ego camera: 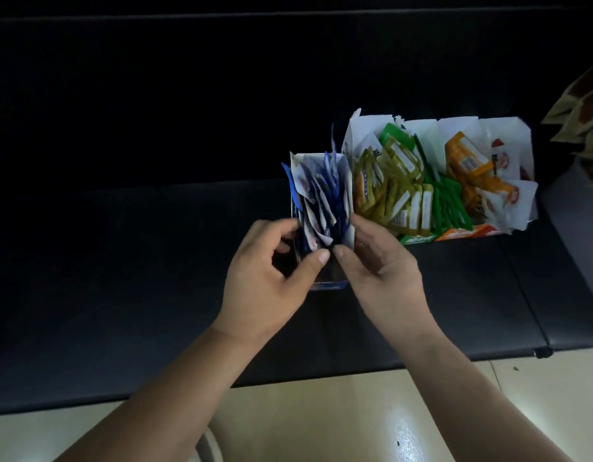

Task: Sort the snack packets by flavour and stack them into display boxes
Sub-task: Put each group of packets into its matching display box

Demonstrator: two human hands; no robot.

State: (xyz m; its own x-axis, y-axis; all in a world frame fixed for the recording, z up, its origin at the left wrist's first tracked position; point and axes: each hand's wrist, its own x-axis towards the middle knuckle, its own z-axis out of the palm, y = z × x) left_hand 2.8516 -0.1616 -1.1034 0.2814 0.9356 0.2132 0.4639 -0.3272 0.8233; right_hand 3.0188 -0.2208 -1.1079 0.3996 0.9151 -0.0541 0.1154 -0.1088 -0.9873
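Step in hand looks like tidying the blue flavour: both hands work at the near end of the blue display box (346, 195), which sits on the dark bench (155, 261) at the left end of a row of boxes.

Blue packets (321, 198) stand on edge inside it, fanned and uneven, some poking above the rim. Just to its right, touching or nearly so: the yellow-green packets (398, 195) in a green box (418, 240), then the orange packets (468, 161) in an orange box (461, 233). These look sorted already. More packs (581, 108) at the far right edge, brownish, too cropped to identify.

Left hand (271, 278): palm turned inward, fingers curled around the box's left near corner, thumb reaching across toward the packets. Right hand (381, 261): on the box's right side, fingers along the wall, thumb in toward the middle. The two thumbs nearly meet at the nearest blue packets, pinching or pressing them. Cannot tell whether a packet is actually gripped or just being pushed back.

Both forearms come up from the bottom of view and converge on the box.

Judgement: sorting is mostly done and the blue stack is being squared up. Next move calls for pressing the fan together and seating the packets down evenly, while steadying the light box so it doesn't slide or tip. Risk: loose packets popping out over the rim.
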